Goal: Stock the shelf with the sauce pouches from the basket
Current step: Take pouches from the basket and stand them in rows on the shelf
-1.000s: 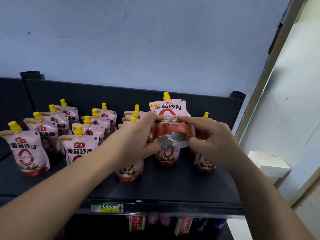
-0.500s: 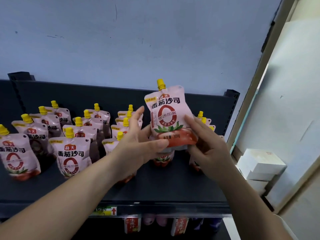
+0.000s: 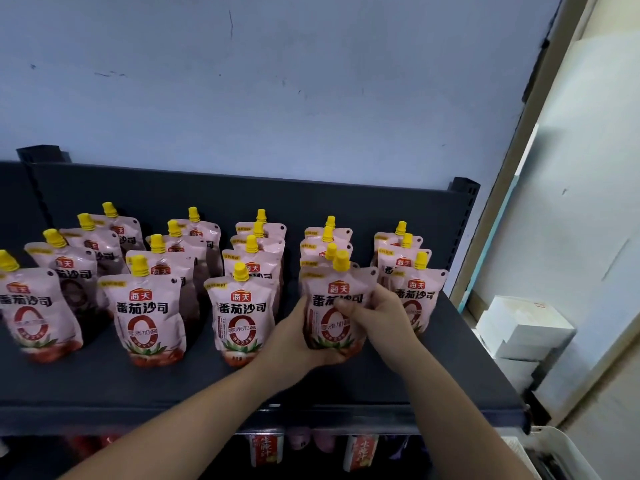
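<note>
**Both hands clasp a tomato sauce pouch at the front of the fourth row**

Gripping from either side, the left hand [image 3: 304, 344] cups the lower left edge and base of the tomato sauce pouch [image 3: 334, 306]. The right hand [image 3: 374, 313] lays its thumb across the front and curls its fingers round the right edge. The pouch stands upright, yellow cap up and label forward, low over the dark shelf [image 3: 104, 386]. The left palm hides whether its base is already down.

Most of the stocking looks done. The stocked pouches [image 3: 149, 310] stand in five rows running from front to back. At 9 o'clock of the held pouch, three rows show four yellow caps each. At 12 o'clock, three more caps stand close behind it, so it makes a fourth there. At 3 o'clock, the rightmost row [image 3: 415, 296] shows only three caps, so that row probably still wants one.

What is left now is to settle this pouch and let go. At 5 o'clock in the view, a pale rim [image 3: 561, 445] may be the basket, but its contents are too blurred to count. I cannot tell how many pouches remain.
</note>
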A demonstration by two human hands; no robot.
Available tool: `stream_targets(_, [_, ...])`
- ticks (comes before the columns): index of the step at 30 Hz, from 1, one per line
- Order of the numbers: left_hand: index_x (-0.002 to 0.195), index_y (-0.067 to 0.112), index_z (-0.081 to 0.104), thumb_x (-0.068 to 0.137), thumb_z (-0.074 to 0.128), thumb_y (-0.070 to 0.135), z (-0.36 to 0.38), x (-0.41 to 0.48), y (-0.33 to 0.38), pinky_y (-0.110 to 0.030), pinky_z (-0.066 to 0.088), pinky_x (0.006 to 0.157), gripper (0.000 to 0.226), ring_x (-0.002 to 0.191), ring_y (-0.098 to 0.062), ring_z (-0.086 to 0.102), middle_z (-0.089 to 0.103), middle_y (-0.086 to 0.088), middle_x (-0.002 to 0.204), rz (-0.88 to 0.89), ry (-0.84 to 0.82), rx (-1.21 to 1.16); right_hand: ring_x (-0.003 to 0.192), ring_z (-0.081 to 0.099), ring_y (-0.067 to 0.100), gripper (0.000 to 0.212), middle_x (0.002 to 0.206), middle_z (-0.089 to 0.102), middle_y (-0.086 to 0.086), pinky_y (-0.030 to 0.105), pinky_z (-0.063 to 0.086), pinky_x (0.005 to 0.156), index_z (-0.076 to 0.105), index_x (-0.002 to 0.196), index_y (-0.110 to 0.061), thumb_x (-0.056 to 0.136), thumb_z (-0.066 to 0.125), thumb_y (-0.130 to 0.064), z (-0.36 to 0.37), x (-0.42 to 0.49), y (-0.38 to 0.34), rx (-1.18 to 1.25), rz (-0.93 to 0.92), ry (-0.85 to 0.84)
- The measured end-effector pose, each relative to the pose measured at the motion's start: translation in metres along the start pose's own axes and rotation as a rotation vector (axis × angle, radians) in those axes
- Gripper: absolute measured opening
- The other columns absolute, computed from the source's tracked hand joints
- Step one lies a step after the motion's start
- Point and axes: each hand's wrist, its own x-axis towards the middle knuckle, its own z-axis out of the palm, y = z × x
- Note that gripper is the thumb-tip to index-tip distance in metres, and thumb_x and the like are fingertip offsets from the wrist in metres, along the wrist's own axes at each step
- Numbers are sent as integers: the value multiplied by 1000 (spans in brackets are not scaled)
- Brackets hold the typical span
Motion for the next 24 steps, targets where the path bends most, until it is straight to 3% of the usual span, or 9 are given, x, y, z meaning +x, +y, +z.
stream_targets(4, [129,54,30,66,89,19,-6,3,-25,-26,49,104,93,121,1,57,62,18,129,-92,-99,250,95,75,28,19,97,79,10,30,60,72,79,90,-21,71,79,-25,-2,-2,25,51,79,115])
stream_targets(10, [141,46,24,63,90,31,-7,8,-42,-3,41,93,103,116,10,52,56,27,127,-146,-118,320,85,75,21,23,90,78,11,28,60,69,78,84,-19,75,74,-40,1,8,21,10,27,203])
stream_targets(12, [143,40,26,62,90,34,-5,8,-46,-2,38,91,103,119,5,52,56,23,130,-153,-79,346,79,75,18,18,83,78,9,26,59,66,76,75,-19,80,71,-36,2,14,17,-31,11,205])
stream_targets(15, [141,37,29,61,90,33,-3,8,-50,-8,39,94,101,122,-1,53,59,17,132,-153,-50,378,73,72,15,28,72,74,4,26,57,65,69,63,-20,88,68,-33,8,19,23,-66,27,281])
stream_targets(20, [143,31,29,64,90,30,-4,7,-41,0,36,89,100,124,-3,53,58,14,134,-185,-54,395,86,75,21,35,86,78,9,31,61,72,74,73,-17,75,71,-52,9,17,24,-46,61,275])
stream_targets(22, [146,28,24,69,87,31,-6,1,-30,-5,36,94,99,128,-3,49,53,12,140,-193,-78,412,90,75,23,42,91,78,9,32,61,75,75,83,-12,74,70,-53,8,14,22,-49,63,247])
stream_targets(24, [152,30,11,74,83,34,-10,-13,-18,-10,31,102,106,128,3,37,39,21,144,-196,-127,458,95,74,20,40,96,78,5,28,61,76,76,93,-17,75,68,-51,4,8,19,-69,54,220])
